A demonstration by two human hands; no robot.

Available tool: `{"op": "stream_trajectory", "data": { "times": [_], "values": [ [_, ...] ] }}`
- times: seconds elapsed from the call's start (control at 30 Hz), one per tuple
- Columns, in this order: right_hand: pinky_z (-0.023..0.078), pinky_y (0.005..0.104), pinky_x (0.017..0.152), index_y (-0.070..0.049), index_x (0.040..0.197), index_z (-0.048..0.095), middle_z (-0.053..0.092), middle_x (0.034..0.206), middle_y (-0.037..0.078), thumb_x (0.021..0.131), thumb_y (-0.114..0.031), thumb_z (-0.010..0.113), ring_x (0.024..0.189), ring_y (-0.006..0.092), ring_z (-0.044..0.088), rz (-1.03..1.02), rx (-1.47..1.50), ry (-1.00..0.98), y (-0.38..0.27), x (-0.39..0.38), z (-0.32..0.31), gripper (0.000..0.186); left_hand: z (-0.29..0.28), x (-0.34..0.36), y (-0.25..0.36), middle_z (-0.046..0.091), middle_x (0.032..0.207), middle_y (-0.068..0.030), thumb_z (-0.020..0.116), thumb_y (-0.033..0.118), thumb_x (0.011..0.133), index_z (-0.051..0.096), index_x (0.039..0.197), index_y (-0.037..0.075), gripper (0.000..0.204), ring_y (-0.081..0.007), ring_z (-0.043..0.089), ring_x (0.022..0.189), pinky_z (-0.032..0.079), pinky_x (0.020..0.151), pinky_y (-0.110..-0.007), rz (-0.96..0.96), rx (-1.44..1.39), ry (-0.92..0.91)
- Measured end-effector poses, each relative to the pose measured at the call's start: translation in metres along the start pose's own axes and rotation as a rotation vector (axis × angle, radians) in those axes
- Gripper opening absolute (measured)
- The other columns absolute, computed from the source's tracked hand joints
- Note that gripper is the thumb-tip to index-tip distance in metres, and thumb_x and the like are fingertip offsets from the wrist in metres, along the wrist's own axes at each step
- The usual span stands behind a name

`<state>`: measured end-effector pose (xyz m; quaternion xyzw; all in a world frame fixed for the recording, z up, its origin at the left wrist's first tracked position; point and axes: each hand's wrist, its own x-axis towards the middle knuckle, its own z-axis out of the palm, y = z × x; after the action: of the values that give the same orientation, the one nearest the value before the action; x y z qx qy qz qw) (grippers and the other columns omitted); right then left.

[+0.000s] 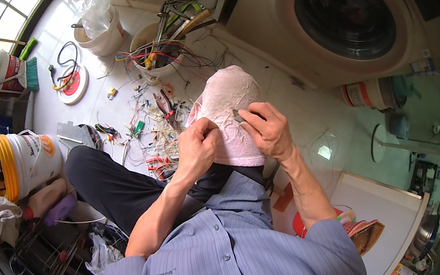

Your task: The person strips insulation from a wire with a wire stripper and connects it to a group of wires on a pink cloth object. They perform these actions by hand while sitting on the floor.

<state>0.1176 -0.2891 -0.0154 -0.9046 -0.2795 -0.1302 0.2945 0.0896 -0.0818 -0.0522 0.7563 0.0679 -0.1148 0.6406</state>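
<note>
While you sit on the tiled floor (292, 101) with one knee raised, a pink towel (228, 114) lies draped over that knee, and both your hands work on top of it. Your left hand (196, 146) has its fingers curled in tight, thumb and forefinger pinched together on something thin at the towel's near edge; it looks like a fine wire, though it is too small to tell for sure. Your right hand (269, 131) pinches a small grey tool or part (238, 116) between thumb and forefinger, its tip pressed against the towel just beside your left fingers. Beyond your knee, a litter of coloured wire scraps (147, 130) spreads over the floor, with red-handled pliers (164, 108) lying among them. Farther off stands a white bucket full of tangled wires (157, 54), and a second white bucket with a plastic bag (99, 26) sits near it. A front-loading washing machine (337, 18) stands to your right.
</note>
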Motion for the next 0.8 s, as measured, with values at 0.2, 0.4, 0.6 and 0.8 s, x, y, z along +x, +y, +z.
{"op": "stream_trajectory", "data": {
  "times": [0.2, 0.4, 0.6, 0.8],
  "values": [
    [0.055, 0.0368, 0.070, -0.005, 0.103, 0.073, 0.063, 0.096, 0.007, 0.074, -0.005, 0.080, 0.083, 0.0265, 0.063, 0.000, 0.067, 0.007, 0.000, 0.000, -0.002, 0.030, 0.005, 0.002, 0.002, 0.061, 0.074, 0.0011, 0.062, 0.004, 0.092, 0.064, 0.091, -0.003, 0.008, -0.0052, 0.053, 0.066, 0.044, 0.060, -0.023, -0.053, -0.104, -0.045],
    [0.055, 0.0362, 0.070, -0.006, 0.103, 0.073, 0.062, 0.094, 0.007, 0.075, -0.007, 0.079, 0.083, 0.0258, 0.063, -0.040, 0.088, -0.044, -0.002, 0.002, -0.006, 0.028, 0.008, 0.005, 0.013, 0.063, 0.072, -0.0007, 0.062, 0.005, 0.092, 0.065, 0.090, -0.004, 0.010, -0.0058, 0.055, 0.067, 0.046, 0.060, -0.024, -0.042, -0.046, -0.052],
    [0.054, 0.0361, 0.069, -0.007, 0.104, 0.073, 0.061, 0.093, 0.007, 0.076, -0.008, 0.078, 0.083, 0.0250, 0.063, -0.042, 0.120, -0.143, 0.001, 0.008, -0.010, 0.028, 0.010, 0.009, 0.007, 0.065, 0.071, -0.0042, 0.064, 0.006, 0.092, 0.067, 0.091, -0.004, 0.010, -0.0080, 0.058, 0.065, 0.048, 0.060, -0.026, 0.055, 0.084, -0.030],
    [0.053, 0.0360, 0.068, -0.006, 0.102, 0.074, 0.061, 0.093, 0.007, 0.075, -0.006, 0.078, 0.081, 0.0259, 0.063, -0.032, 0.086, -0.174, -0.004, 0.014, -0.012, 0.027, 0.009, 0.008, 0.010, 0.068, 0.073, -0.0182, 0.066, 0.011, 0.088, 0.069, 0.091, 0.001, 0.011, -0.0325, 0.070, 0.068, 0.053, 0.064, -0.039, 0.093, 0.143, 0.011]
  ]
}}
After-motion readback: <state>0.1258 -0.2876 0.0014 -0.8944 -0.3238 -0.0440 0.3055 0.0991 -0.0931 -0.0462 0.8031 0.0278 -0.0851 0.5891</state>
